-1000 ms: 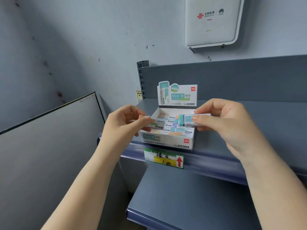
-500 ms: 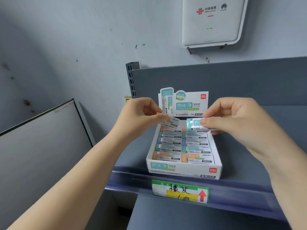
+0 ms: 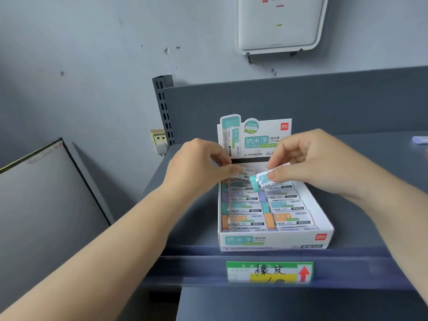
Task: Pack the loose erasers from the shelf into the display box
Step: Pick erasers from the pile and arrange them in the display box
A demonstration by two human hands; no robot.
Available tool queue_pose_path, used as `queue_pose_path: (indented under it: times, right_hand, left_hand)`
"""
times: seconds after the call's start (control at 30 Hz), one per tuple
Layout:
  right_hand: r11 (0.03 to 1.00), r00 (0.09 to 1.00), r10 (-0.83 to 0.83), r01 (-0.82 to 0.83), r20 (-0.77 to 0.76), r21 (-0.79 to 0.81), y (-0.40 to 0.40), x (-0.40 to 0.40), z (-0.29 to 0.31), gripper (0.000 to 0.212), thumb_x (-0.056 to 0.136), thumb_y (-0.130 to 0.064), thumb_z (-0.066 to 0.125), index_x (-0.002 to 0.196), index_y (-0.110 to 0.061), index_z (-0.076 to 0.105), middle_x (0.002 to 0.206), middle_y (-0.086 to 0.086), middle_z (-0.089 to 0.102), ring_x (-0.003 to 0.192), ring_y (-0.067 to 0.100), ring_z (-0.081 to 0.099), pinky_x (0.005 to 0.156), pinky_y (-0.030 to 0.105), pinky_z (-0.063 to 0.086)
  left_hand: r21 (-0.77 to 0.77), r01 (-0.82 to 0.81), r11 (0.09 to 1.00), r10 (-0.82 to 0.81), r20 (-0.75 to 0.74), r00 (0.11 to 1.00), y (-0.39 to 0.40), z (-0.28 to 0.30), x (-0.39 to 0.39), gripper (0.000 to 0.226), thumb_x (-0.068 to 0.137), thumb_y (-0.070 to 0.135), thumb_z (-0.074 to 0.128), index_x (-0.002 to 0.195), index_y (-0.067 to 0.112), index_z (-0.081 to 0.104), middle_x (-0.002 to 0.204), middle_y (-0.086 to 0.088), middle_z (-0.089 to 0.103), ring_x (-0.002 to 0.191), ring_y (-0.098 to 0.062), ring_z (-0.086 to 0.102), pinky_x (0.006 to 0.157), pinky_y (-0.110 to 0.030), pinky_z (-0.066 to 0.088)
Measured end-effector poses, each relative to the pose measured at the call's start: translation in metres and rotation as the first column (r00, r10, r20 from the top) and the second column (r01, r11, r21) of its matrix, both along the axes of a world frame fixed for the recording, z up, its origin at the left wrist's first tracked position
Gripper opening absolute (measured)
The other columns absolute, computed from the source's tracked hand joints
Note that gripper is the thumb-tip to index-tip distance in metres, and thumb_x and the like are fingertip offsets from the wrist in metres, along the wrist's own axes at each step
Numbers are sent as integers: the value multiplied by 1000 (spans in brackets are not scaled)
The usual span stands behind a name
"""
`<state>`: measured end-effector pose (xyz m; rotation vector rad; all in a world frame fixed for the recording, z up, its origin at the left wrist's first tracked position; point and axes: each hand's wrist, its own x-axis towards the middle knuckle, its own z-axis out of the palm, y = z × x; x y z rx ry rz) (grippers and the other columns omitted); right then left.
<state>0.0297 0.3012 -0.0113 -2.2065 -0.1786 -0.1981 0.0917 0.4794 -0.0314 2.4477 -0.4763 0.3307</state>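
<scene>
grey metal shelf (image 3: 361,205) with what sat on it

you had the white display box (image 3: 273,240) sitting on the shelf just behind its front rail, where a green and yellow price label (image 3: 269,272) hung; a small pale object (image 3: 420,140) lay far right.

A scuffed pale blue-grey wall (image 3: 92,66) carries a white router box (image 3: 278,24) up high. Below stands a dark grey metal shelf (image 3: 361,205) with slotted upright (image 3: 163,107), a wall socket (image 3: 158,140) beside it, and a framed board (image 3: 46,205) leaning left.
</scene>
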Motion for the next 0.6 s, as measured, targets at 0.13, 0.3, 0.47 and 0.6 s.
queue_pose_path:
  times: [0.13, 0.3, 0.47, 0.6]
  right_hand:
    - [998, 1000, 10, -8, 21, -64, 4, 4, -2, 11, 67, -13, 77, 64, -18, 68, 54, -12, 64, 44, -4, 50, 47, 4, 35]
    - [986, 998, -6, 15, 55, -165, 7, 8, -7, 11, 69, -18, 76, 66, -22, 67, 48, -19, 59, 42, -5, 48, 46, 5, 34]
    - [968, 998, -19, 35, 65, -248, 12, 16, -8, 12, 69, -24, 77, 67, -26, 66, 72, -10, 68, 44, -11, 50, 48, 5, 36]
    - [940, 997, -25, 50, 78, -336, 20, 22, -13, 10, 71, -29, 76, 69, -28, 66, 76, -12, 69, 53, -14, 52, 55, 16, 39]
  left_hand:
    - [61, 29, 998, -34, 86, 996, 2, -5, 1, 16, 72, 42, 73, 76, 27, 69, 78, 14, 56, 63, -9, 47, 56, -25, 39]
    - [38, 18, 999, -18, 14, 1000, 2, -8, 6, 9, 74, 33, 73, 72, 26, 67, 76, 14, 53, 72, -11, 50, 60, -24, 39]
    - [20, 39, 999, -39, -20, 999, 3, -10, 9, 12, 74, 35, 73, 69, 28, 65, 74, 15, 58, 68, -10, 53, 57, -24, 43]
    - [9, 40, 999, -40, 8, 999, 5, -11, 11, 9, 77, 32, 68, 69, 30, 64, 80, 9, 66, 66, -10, 54, 62, -29, 50]
